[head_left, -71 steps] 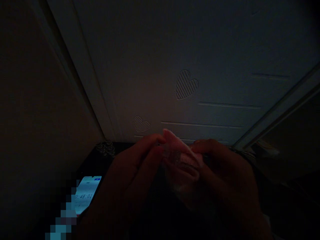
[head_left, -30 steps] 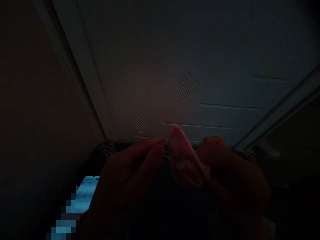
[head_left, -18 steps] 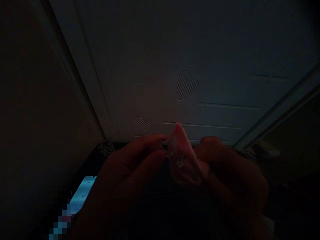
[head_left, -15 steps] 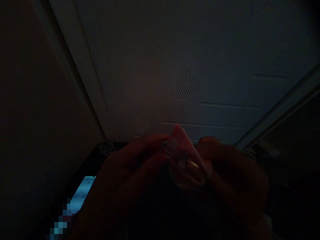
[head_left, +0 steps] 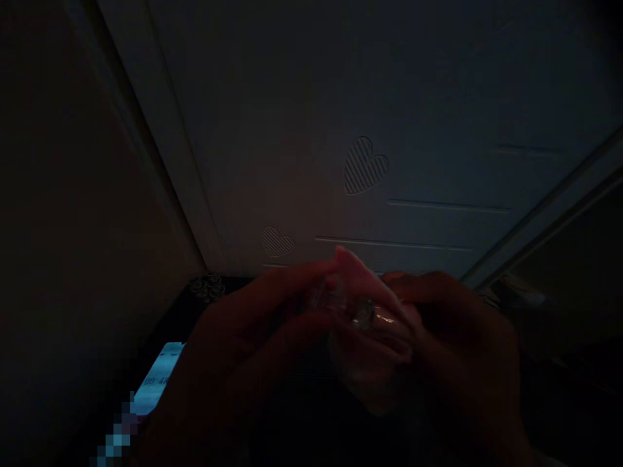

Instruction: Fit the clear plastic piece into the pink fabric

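Note:
A pink cloth [head_left: 359,274] is folded around a clear, shiny object [head_left: 363,314], and both lie between my two hands. My left hand [head_left: 253,318] is closed, with thumb and fingers pinching the left end of the clear object. On the other side, my right hand [head_left: 457,337] is closed on the right part of the cloth, around the object's other end. The cloth rises to a corner above the object and hangs loosely below it. Darkness hides what kind of object it is and most of my fingertips.
Behind my hands stands a pale panel [head_left: 272,130] with striped heart shapes and grooves. A lit phone screen [head_left: 158,379] glows at the lower left, partly behind my left hand. Small ring-like shapes [head_left: 207,287] sit at the dark surface's back left corner.
The cloth's upper corner has shifted slightly left and its lower part hangs further down. My left fingers have moved a little to the right along the clear object.

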A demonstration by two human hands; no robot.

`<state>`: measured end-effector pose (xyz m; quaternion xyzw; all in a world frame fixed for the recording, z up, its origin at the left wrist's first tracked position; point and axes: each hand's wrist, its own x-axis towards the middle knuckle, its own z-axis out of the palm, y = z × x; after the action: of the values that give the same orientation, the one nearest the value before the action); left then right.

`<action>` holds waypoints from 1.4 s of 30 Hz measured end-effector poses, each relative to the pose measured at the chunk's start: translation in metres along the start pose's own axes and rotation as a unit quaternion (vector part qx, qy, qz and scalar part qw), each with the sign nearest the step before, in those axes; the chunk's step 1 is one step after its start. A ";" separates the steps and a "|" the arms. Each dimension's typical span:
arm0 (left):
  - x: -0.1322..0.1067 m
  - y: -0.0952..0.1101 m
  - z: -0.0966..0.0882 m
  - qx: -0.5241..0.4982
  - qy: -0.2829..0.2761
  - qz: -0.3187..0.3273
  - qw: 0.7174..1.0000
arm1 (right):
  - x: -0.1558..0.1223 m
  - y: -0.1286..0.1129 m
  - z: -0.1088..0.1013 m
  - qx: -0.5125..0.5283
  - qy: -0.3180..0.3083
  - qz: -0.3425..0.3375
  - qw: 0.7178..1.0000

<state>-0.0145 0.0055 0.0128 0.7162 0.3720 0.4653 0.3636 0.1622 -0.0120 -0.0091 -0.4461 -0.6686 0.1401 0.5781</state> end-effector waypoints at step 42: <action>-0.004 0.012 0.011 0.023 0.049 -0.039 0.998 | -0.001 -0.011 0.006 -0.044 0.028 0.016 0.999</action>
<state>-0.0028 -0.0051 0.0184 0.6856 0.4274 0.4769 0.3461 0.1521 -0.0172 -0.0036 -0.4856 -0.6501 0.1078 0.5744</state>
